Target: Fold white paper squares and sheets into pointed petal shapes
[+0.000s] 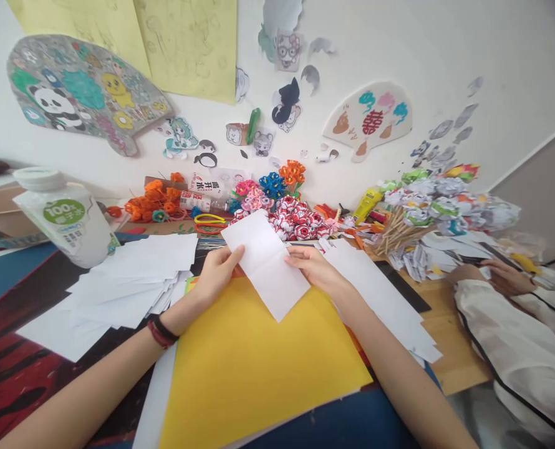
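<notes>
A rectangular white paper (269, 265) with a faint crease across its middle is held up at a slant between my two hands. My left hand (219, 271) pinches its left edge, thumb on top. On the opposite edge, my right hand (312, 265) grips the same paper, its thumb and fingers pressed together. Beneath the held paper lies a large yellow sheet (259, 368). White paper pieces are piled to the left (132, 280), and more white strips (375, 293) lie to the right.
A white bottle (69, 218) stands at the left. Paper flowers (300, 218) line the wall, with a bundle of stick flowers (427, 199) farther right. A person's hand (506, 277) and white sleeve (511, 337) are at the right edge.
</notes>
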Motion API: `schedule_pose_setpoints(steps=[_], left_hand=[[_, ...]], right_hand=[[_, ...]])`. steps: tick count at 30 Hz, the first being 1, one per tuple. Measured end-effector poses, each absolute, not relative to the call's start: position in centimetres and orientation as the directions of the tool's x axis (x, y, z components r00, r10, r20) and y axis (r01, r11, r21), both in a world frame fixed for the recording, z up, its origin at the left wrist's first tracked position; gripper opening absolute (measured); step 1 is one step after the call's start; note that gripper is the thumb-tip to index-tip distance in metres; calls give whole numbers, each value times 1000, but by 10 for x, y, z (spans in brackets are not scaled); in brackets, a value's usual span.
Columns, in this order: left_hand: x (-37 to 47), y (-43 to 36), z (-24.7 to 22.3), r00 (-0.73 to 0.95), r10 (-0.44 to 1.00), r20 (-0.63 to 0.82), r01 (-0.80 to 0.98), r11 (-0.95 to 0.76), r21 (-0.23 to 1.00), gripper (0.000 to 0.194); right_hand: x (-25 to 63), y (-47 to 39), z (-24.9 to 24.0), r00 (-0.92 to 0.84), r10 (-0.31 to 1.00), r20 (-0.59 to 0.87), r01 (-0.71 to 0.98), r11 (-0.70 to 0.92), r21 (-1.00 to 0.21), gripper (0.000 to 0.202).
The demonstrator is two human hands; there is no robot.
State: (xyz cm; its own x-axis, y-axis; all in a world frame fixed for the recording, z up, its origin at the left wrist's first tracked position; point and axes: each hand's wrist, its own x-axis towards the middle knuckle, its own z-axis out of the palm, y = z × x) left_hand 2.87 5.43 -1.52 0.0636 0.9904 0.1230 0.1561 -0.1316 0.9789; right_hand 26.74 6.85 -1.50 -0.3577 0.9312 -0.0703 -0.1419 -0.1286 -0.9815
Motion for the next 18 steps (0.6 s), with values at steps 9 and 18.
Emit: schedule_pose_setpoints(steps=[9,18], left_hand=[[14,61,10,41,852,522,753,-369,544,64],[49,26,24,527,807,267,509,-551,662,19]], right_hand=[[270,57,5,-488,872,-41,30,-30,-999,28],[268,49,10,-686,727,-36,234,174,-956,28]])
